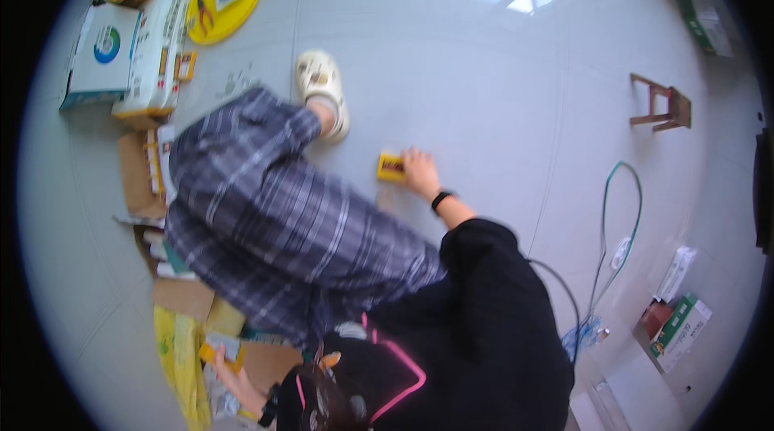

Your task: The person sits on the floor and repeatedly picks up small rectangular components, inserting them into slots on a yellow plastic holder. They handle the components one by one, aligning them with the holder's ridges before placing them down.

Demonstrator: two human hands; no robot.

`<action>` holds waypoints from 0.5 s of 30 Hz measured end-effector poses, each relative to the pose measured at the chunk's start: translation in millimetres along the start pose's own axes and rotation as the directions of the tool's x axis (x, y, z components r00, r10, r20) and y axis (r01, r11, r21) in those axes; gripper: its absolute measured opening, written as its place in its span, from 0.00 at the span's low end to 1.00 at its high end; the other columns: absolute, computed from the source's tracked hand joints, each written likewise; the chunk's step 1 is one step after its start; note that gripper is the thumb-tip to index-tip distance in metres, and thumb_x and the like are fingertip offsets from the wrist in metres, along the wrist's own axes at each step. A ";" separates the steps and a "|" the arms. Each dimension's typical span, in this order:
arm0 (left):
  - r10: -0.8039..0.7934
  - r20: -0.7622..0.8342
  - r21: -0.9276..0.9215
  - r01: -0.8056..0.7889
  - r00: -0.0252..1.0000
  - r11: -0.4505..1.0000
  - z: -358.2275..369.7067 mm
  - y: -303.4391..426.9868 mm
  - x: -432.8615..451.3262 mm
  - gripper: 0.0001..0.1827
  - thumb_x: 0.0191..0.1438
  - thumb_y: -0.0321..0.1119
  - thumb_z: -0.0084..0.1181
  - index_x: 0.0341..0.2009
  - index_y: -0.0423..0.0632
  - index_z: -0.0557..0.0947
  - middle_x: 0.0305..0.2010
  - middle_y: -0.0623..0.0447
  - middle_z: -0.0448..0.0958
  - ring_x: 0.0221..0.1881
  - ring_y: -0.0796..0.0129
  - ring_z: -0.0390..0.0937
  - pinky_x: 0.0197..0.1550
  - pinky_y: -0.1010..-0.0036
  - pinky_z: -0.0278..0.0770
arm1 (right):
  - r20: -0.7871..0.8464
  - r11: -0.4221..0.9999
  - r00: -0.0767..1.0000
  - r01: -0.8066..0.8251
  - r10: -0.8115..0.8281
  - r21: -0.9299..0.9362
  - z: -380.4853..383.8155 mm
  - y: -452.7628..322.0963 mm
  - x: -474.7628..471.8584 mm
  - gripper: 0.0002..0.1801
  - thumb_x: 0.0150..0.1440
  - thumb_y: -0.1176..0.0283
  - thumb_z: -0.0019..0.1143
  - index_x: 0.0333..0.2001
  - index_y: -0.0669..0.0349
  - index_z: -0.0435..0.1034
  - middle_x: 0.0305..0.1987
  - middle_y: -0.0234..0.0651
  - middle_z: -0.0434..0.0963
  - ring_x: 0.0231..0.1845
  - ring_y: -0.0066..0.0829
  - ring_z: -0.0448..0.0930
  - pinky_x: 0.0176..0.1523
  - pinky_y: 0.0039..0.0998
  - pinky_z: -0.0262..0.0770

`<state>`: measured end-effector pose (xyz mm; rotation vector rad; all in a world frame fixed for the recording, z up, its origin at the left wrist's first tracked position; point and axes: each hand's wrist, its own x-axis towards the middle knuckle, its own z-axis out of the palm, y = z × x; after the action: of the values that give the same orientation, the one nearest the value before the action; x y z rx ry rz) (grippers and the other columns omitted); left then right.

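My right hand [420, 170] grips one end of a small yellow box [390, 168] with dark print, low over the grey tiled floor. A black band is around that wrist. At the lower left, my left hand [227, 369] has its fingers on another small yellow box [208, 353], partly covered by the hand. It is above an open cardboard carton [272, 364], beside a yellow plastic bag [181, 358]. My arm and head hide part of the carton. Plaid trousers [314, 219] and one cream clog [320, 86] show between the hands.
White-and-yellow packs [154, 50] stand at the upper left beside a white carton [103, 50]. Nearby, a round yellow lid [245, 14] holds red-handled pliers [205, 17]. Another open carton [136, 174] sits below. A wooden stool [668, 107] and green cable [635, 189] are at right.
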<state>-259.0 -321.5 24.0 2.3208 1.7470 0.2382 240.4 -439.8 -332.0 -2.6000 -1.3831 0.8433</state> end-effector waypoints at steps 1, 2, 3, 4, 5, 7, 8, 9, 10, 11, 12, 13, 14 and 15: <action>0.218 -0.002 0.256 -0.210 0.976 0.944 0.1 26.7 8.2 0.22 0.46 0.28 0.53 0.48 0.45 0.69 0.40 0.52 0.71 0.38 0.67 0.70 0.38 0.74 0.69 | -0.057 0.995 0.998 0.010 -0.016 -0.098 12.5 5.2 0.3 0.33 0.42 0.62 0.57 0.52 0.62 0.58 0.47 0.43 0.66 0.49 0.39 0.68 0.51 0.41 0.63; 0.106 -0.062 0.171 -0.094 0.992 0.981 -3.5 31.0 2.4 0.21 0.46 0.27 0.53 0.48 0.45 0.69 0.40 0.52 0.71 0.38 0.67 0.70 0.38 0.74 0.69 | -0.110 0.981 0.992 0.046 -0.067 -0.190 29.0 -1.1 5.5 0.30 0.44 0.65 0.54 0.52 0.62 0.59 0.47 0.42 0.67 0.50 0.38 0.68 0.52 0.41 0.62; -0.179 -0.066 -0.148 0.168 0.982 0.975 1.6 26.2 3.3 0.21 0.46 0.27 0.52 0.48 0.45 0.69 0.40 0.52 0.71 0.38 0.67 0.70 0.39 0.74 0.69 | -0.161 0.974 0.982 0.061 -0.098 -0.219 41.7 -3.2 8.3 0.25 0.47 0.68 0.49 0.50 0.62 0.60 0.45 0.40 0.67 0.48 0.36 0.68 0.50 0.39 0.63; -0.473 -0.016 -0.539 0.391 0.881 0.746 0.5 20.4 2.9 0.21 0.46 0.27 0.52 0.48 0.45 0.69 0.40 0.52 0.71 0.38 0.67 0.70 0.39 0.74 0.69 | -0.098 0.974 0.991 0.073 -0.096 -0.215 36.1 -14.1 9.2 0.21 0.48 0.70 0.46 0.48 0.61 0.63 0.42 0.37 0.68 0.45 0.34 0.69 0.47 0.36 0.64; -0.648 0.085 -0.744 0.481 0.757 0.463 5.0 21.8 12.3 0.21 0.46 0.27 0.52 0.48 0.45 0.69 0.40 0.52 0.71 0.39 0.67 0.70 0.39 0.74 0.69 | -0.099 0.973 0.992 0.057 -0.081 -0.225 35.8 -15.6 9.2 0.18 0.47 0.70 0.47 0.44 0.61 0.64 0.40 0.35 0.68 0.43 0.32 0.69 0.44 0.34 0.64; -0.730 0.204 -0.842 0.498 0.653 0.210 15.5 17.4 17.9 0.20 0.46 0.26 0.52 0.47 0.45 0.69 0.40 0.52 0.71 0.39 0.66 0.70 0.40 0.73 0.69 | -0.030 0.985 0.999 0.015 -0.020 -0.173 29.0 -18.6 10.4 0.19 0.43 0.66 0.53 0.40 0.60 0.64 0.38 0.36 0.68 0.43 0.32 0.69 0.41 0.34 0.65; -0.728 0.230 -0.850 0.497 0.646 0.172 22.2 13.5 20.7 0.20 0.46 0.26 0.51 0.47 0.45 0.70 0.40 0.52 0.71 0.39 0.66 0.70 0.40 0.73 0.69 | -0.026 0.996 1.000 -0.009 0.006 -0.083 13.5 -23.7 6.8 0.22 0.40 0.64 0.57 0.39 0.61 0.64 0.38 0.38 0.68 0.42 0.35 0.70 0.41 0.34 0.66; -0.726 0.251 -0.857 0.496 0.640 0.141 24.5 11.0 18.8 0.20 0.46 0.26 0.51 0.47 0.44 0.70 0.40 0.51 0.71 0.39 0.66 0.70 0.41 0.73 0.69 | -0.019 0.999 0.999 -0.032 0.032 0.010 -2.1 -30.0 2.1 0.26 0.36 0.62 0.61 0.39 0.62 0.63 0.37 0.40 0.67 0.42 0.37 0.70 0.41 0.35 0.67; -0.720 0.272 -0.863 0.493 0.639 0.111 32.6 10.5 20.5 0.19 0.46 0.25 0.51 0.47 0.44 0.70 0.40 0.51 0.71 0.40 0.65 0.70 0.41 0.73 0.69 | -0.025 0.997 0.998 -0.059 0.061 0.053 -11.2 -25.2 1.4 0.28 0.35 0.62 0.62 0.38 0.63 0.63 0.37 0.41 0.67 0.41 0.38 0.70 0.41 0.35 0.68; -0.708 0.300 -0.867 0.493 0.639 0.077 37.9 8.2 20.5 0.19 0.46 0.25 0.51 0.46 0.44 0.70 0.40 0.51 0.71 0.40 0.65 0.70 0.41 0.73 0.69 | -0.028 0.992 0.996 -0.085 0.089 0.098 -18.7 -21.8 -0.3 0.29 0.33 0.61 0.63 0.38 0.64 0.62 0.37 0.43 0.67 0.41 0.40 0.70 0.41 0.36 0.68; -0.703 0.318 -0.867 0.495 0.636 0.055 41.3 6.6 18.6 0.19 0.46 0.25 0.51 0.46 0.44 0.70 0.40 0.51 0.71 0.40 0.65 0.71 0.42 0.72 0.69 | -0.029 0.983 0.993 -0.110 0.115 0.144 -25.2 -17.4 -4.3 0.31 0.32 0.60 0.64 0.38 0.65 0.62 0.37 0.44 0.67 0.41 0.42 0.71 0.41 0.36 0.69; -0.696 0.340 -0.872 0.490 0.632 0.019 46.9 3.5 15.8 0.19 0.46 0.25 0.51 0.46 0.44 0.70 0.40 0.51 0.71 0.40 0.65 0.71 0.42 0.72 0.69 | -0.041 0.984 0.994 -0.096 0.103 0.152 -35.2 -7.7 -7.4 0.30 0.32 0.60 0.63 0.37 0.65 0.62 0.37 0.45 0.67 0.40 0.43 0.71 0.41 0.36 0.69; -0.685 0.357 -0.877 0.481 0.635 -0.012 52.7 0.4 15.0 0.19 0.46 0.24 0.50 0.46 0.44 0.70 0.40 0.51 0.71 0.40 0.65 0.71 0.42 0.72 0.69 | -0.054 0.983 0.995 -0.077 0.087 0.164 -42.6 1.2 -9.3 0.30 0.33 0.60 0.63 0.37 0.66 0.62 0.37 0.46 0.67 0.40 0.44 0.71 0.42 0.37 0.70; -0.680 0.373 -0.881 0.471 0.631 -0.045 58.4 -2.6 11.8 0.18 0.46 0.24 0.50 0.46 0.44 0.70 0.40 0.51 0.71 0.41 0.64 0.71 0.42 0.72 0.69 | -0.064 0.983 0.996 -0.057 0.069 0.174 -54.1 11.0 -10.8 0.29 0.34 0.60 0.62 0.37 0.67 0.61 0.37 0.46 0.68 0.40 0.45 0.71 0.42 0.37 0.70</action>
<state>-242.7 -314.3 -32.9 0.5221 1.6820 1.0257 271.0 -445.0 -285.0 -2.5267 -1.1607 0.8313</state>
